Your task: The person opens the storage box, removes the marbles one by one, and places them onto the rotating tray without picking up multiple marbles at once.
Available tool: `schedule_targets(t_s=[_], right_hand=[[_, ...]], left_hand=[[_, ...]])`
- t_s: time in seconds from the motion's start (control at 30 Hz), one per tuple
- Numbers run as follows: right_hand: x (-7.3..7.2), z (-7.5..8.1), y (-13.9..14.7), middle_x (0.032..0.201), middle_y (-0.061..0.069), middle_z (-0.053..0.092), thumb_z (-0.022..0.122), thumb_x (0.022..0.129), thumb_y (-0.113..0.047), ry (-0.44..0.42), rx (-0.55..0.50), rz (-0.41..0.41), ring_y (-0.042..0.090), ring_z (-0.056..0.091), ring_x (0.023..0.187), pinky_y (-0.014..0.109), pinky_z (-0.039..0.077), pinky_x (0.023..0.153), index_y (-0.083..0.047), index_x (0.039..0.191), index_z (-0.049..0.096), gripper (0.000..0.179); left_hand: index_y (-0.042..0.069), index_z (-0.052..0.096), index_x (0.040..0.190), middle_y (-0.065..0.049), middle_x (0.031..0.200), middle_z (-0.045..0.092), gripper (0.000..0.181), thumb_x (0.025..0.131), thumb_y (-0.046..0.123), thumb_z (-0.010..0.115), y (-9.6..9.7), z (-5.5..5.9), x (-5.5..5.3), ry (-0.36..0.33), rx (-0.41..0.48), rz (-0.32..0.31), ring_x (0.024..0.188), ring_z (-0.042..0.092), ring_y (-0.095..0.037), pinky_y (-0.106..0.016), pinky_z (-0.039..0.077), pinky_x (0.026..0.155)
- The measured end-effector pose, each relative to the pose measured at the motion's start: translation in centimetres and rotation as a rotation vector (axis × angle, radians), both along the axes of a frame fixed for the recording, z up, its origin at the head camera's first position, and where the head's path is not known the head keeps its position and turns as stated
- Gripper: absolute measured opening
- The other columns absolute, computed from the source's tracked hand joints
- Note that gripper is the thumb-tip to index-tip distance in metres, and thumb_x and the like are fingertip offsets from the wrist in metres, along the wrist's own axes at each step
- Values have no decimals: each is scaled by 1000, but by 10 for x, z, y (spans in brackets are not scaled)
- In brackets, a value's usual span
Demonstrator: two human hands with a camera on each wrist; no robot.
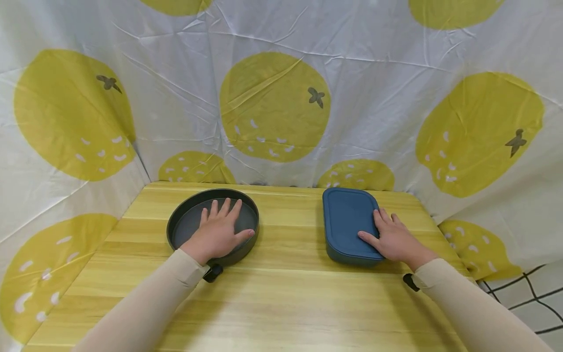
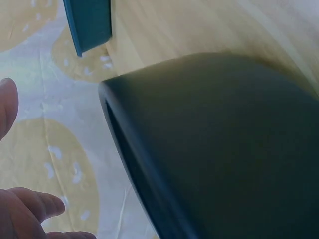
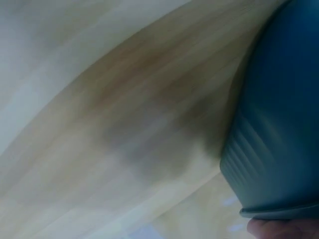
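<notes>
A dark round pan (image 1: 186,225) stands on the left part of the wooden table. Above its mouth my left hand (image 1: 220,234) is held with straight, spread fingers; the left wrist view shows a gap between these fingers (image 2: 42,203) and the pan's rim (image 2: 144,164). To the right stands a blue rectangular box (image 1: 349,220) with its lid on. My right hand (image 1: 396,239) rests at the box's right edge, thumb over the lid and fingers extended along the rim. A fingertip (image 3: 279,228) shows at the lid's edge (image 3: 279,211) in the right wrist view.
The wooden table (image 1: 290,303) runs up to a white curtain (image 1: 176,98) printed with yellow fruit, which hangs behind and on both sides. At the lower right is a black-lined grid cloth (image 1: 532,293). Bare tabletop lies between the pan and the box.
</notes>
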State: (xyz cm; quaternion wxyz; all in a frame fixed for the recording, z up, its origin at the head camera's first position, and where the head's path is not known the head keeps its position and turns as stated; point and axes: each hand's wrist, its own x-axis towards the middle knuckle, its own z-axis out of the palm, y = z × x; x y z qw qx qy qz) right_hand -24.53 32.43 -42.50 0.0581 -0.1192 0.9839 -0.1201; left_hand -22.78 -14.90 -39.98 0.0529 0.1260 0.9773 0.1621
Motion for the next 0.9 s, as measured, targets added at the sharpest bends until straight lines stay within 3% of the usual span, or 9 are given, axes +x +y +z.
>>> schedule_targets(t_s=[0.47, 0.9], right_hand=[[-9, -4, -34, 169, 40, 8, 41, 104, -72, -7, 12, 1, 65, 6, 154, 73, 10, 125, 15, 162, 13, 108], [-24, -4, -63, 170, 39, 8, 42, 107, -67, -15, 37, 29, 60, 8, 157, 70, 8, 127, 14, 163, 9, 104]], left_hand=[[15, 12, 171, -23, 176, 7, 96, 102, 68, 53, 11, -3, 2, -24, 1, -27, 160, -2, -55, -74, 1, 125], [16, 10, 171, -20, 177, 5, 99, 101, 69, 54, 28, -5, 0, -45, 17, -46, 161, -5, -51, -71, 0, 127]])
